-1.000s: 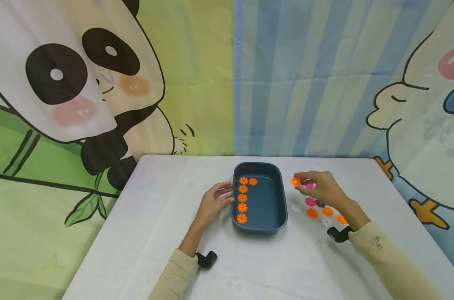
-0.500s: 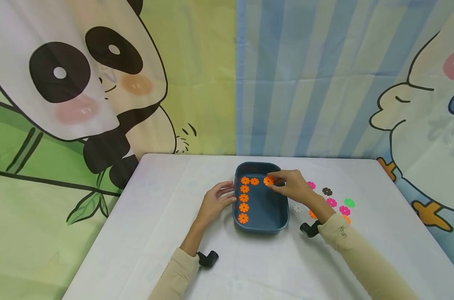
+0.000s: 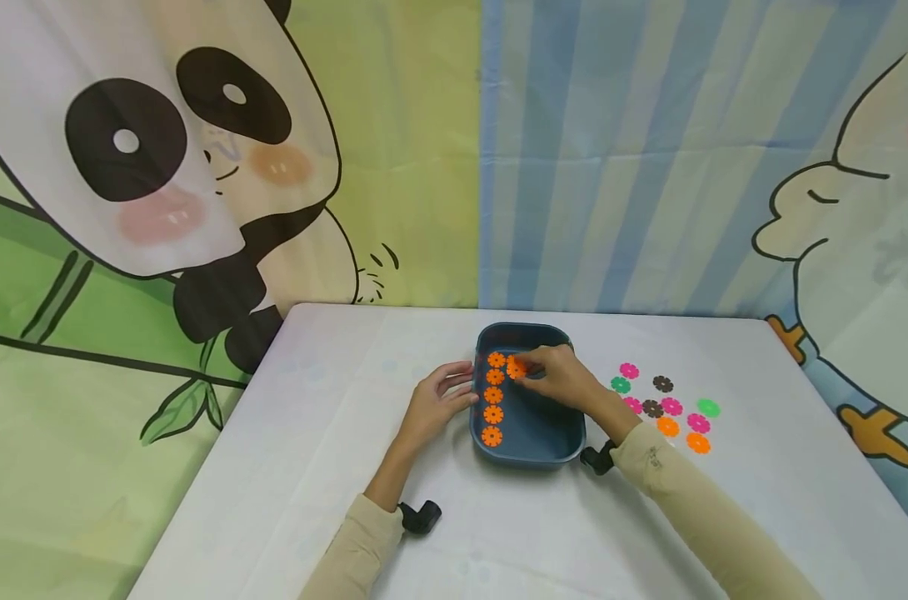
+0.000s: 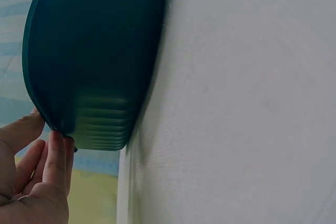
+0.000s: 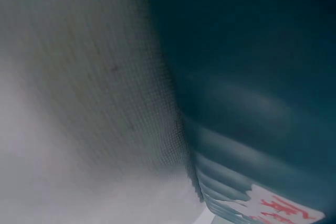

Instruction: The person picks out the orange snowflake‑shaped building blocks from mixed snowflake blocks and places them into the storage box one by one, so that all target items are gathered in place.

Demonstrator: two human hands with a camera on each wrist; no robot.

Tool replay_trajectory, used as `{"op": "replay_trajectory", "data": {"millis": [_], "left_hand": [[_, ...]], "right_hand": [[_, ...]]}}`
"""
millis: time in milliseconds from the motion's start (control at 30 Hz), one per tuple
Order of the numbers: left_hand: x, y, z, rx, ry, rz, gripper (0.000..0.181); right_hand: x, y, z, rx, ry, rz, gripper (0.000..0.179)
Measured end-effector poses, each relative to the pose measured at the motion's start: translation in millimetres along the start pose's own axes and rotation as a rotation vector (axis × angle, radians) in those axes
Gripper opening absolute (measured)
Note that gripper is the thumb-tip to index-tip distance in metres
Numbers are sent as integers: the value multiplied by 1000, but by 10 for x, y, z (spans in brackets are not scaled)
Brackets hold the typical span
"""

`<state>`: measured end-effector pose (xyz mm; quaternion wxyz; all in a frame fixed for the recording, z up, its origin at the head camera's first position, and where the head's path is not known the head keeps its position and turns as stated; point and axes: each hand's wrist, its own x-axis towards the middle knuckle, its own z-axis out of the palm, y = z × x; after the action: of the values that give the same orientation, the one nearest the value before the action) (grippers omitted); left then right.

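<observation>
A dark blue rectangular tray [image 3: 532,446] stands on the white table. Inside it, several orange flower-shaped plastic discs [image 3: 493,395] lie in a column along the left wall. My right hand [image 3: 562,379] is over the tray's far part, pinching an orange disc [image 3: 516,367] between thumb and fingers near the top of that column. The disc overlaps the spot just right of the column's far end. At the left wall, my left hand [image 3: 435,400] holds the tray's rim; the left wrist view shows its fingertips [image 4: 55,142] right at the edge.
Right of the tray lie loose discs: pink [image 3: 671,407], brown [image 3: 662,383], green [image 3: 709,407] and orange [image 3: 698,443]. My right forearm [image 3: 611,412] crosses the tray's right wall. A printed cartoon cloth [image 3: 416,150] hangs behind the table [image 3: 379,342].
My right hand has carried the orange disc leftward from the loose discs into the tray, toward the column's far end. The left hand has stayed at the tray's left rim.
</observation>
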<state>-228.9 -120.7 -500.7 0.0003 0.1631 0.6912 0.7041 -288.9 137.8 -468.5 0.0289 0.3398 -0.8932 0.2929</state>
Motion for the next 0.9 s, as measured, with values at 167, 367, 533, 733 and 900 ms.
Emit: {"op": "replay_trajectory", "data": {"millis": [167,367,533,733,900], "left_hand": [[5,21,-7,-14,-15,-23,57],[-29,231,10,-35,-48,-30,56],[-14,155,16,-34,-21,-17,57],[11,24,5,4,1,-27,56],[5,23,6,-3,0,-15,57]], "right_hand": [[73,-8,10,-42,-51,-16,42],[150,6,31,-145,-123,-33,39],[194,45,60,-207,-141,-82,33],[205,65,72,-214,-142,-91,33],[197,75,84,-234,-161,-87,33]]}}
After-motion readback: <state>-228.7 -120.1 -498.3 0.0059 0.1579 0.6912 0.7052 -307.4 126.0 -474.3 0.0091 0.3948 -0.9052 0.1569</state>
